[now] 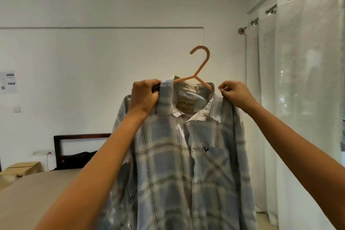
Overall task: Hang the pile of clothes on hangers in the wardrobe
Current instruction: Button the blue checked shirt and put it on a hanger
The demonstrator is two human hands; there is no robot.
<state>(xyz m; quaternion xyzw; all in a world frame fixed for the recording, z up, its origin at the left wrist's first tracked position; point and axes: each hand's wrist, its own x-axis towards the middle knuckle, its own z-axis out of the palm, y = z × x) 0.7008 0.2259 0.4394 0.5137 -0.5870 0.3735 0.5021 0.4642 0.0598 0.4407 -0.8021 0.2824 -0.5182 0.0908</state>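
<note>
Plaid shirt (179, 164) — pale blue, cream and grey check, dark lines — held up in mid-air at centre of view, front facing the camera, collar open. Brand label visible inside the back of the neck; small dark emblem on the chest pocket. Lower part of the shirt runs out of the bottom of the frame.

Hanger (200, 69), peach/salmon plastic, sits inside the neck opening. Hook stands above the collar, tilted, its open end pointing left. Both hanger arms run down under the shoulders of the shirt; their ends are covered by fabric.

Left hand (144, 95): fingers curled tight round the shirt's shoulder beside the collar, gripping cloth; whether the hanger arm is inside the grip, cannot tell. A dark strip shows just at the knuckles.

Right hand (234, 93): fingers curled, pinching the fabric at the other shoulder seam, just beside the collar point. Both forearms raised, reaching up from the lower corners.

Surroundings — white wall behind with a recessed rectangular outline. Bed (28, 198) with tan cover at lower left; dark wooden headboard (82, 137) beyond it, dark clothing (82, 158) heaped against it. Cardboard box (24, 168) beside the bed. Papers (8, 82) stuck to the wall at far left, a wall switch below. White eyelet curtains (298, 80) on a metal rod along the right side.
</note>
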